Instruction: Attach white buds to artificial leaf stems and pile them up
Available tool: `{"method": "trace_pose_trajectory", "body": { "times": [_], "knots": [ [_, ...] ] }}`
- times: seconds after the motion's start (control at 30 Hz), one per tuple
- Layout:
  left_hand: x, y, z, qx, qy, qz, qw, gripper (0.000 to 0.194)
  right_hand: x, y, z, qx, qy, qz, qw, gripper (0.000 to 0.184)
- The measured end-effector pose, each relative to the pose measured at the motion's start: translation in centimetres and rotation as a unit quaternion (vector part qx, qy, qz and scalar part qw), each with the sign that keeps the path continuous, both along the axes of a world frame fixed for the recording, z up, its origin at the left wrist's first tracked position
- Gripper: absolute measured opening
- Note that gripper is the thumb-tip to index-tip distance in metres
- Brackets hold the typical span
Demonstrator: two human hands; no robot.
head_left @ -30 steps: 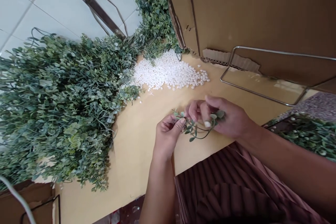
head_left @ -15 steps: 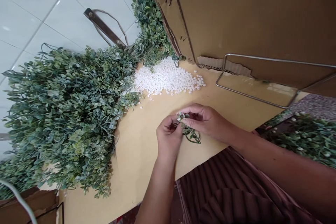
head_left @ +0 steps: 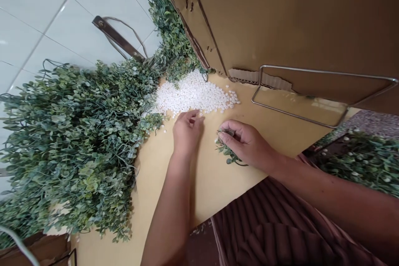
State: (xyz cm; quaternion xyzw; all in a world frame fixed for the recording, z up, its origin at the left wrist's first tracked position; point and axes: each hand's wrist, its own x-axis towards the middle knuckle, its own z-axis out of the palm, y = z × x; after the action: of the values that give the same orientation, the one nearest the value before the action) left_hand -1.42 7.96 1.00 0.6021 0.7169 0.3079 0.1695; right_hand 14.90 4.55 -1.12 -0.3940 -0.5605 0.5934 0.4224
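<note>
My right hand [head_left: 246, 141] is closed on an artificial leaf sprig [head_left: 230, 154], pinched between thumb and forefinger. Its small green leaves and a looped stem hang below the fingers; the palm hides the rest. My left hand [head_left: 188, 131] reaches to the front edge of a heap of small white plastic pieces [head_left: 195, 93], palm down. Its thumb and forefinger are slightly apart, close to a few loose white pieces. Whether the fingertips touch one cannot be made out.
A large mound of artificial foliage [head_left: 84, 141] covers the table's left side. Behind the heap stands a big cardboard box [head_left: 296, 20], with a bent metal wire frame [head_left: 299, 114] before it. More foliage with white bits [head_left: 368, 166] lies at the right. A dark metal bar [head_left: 118, 39] sticks out at the back.
My left hand has let go of the sprig and moved forward and left to the white heap. My right hand keeps the sprig, now turned with its leaves lower. The view has shifted slightly.
</note>
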Motion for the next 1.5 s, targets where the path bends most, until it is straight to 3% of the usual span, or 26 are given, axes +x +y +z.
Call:
{"method": "trace_pose_trajectory", "body": {
  "times": [0.1, 0.2, 0.27, 0.33, 0.43, 0.57, 0.83, 1.2, 1.33, 1.5],
  "knots": [
    [0.1, 1.5, -1.4, 0.013, 0.103, 0.001, 0.995, 0.016, 0.0, 0.0, -0.1, 0.024, -0.024, 0.002, 0.999, 0.01],
    [0.4, 1.7, -1.6, 0.027, 0.098, 0.005, 0.995, 0.014, 0.1, -0.1, 0.0, 0.043, -0.05, 0.007, 0.998, 0.01],
    [0.6, 1.1, -1.1, 0.019, -0.006, 0.007, 1.0, 0.01, 0.1, 0.0, 0.0, 0.046, -0.056, 0.01, 0.997, 0.011],
    [1.1, 0.0, -0.4, -0.009, -0.168, 0.011, 0.986, 0.007, 0.1, 0.0, 0.1, 0.05, -0.057, 0.011, 0.997, 0.012],
    [2.1, -2.3, 0.6, -0.047, -0.373, 0.009, 0.926, 0.016, 0.2, 0.1, 0.1, 0.066, -0.06, 0.016, 0.996, 0.014],
    [3.0, -5.1, 0.9, -0.074, -0.49, 0.023, 0.868, 0.024, 0.3, 0.0, 0.2, 0.094, -0.08, 0.036, 0.992, 0.017],
    [2.3, -6.1, -0.2, -0.069, -0.512, 0.043, 0.855, 0.024, 0.2, -0.1, 0.1, 0.117, -0.104, 0.039, 0.987, 0.015],
    [1.6, -5.9, -0.8, -0.018, -0.474, 0.046, 0.879, 0.021, 0.2, 0.1, -0.6, 0.245, -0.108, 0.053, 0.962, 0.025],
    [1.7, -6.0, -0.8, -0.005, -0.448, 0.043, 0.893, 0.018, 0.1, 0.1, -1.0, 0.234, -0.11, 0.045, 0.965, 0.025],
    [1.9, -6.0, -0.9, 0.002, -0.415, 0.039, 0.909, 0.019, 0.7, -0.2, -0.7, 0.225, -0.151, -0.02, 0.962, 0.031]
  ]
}}
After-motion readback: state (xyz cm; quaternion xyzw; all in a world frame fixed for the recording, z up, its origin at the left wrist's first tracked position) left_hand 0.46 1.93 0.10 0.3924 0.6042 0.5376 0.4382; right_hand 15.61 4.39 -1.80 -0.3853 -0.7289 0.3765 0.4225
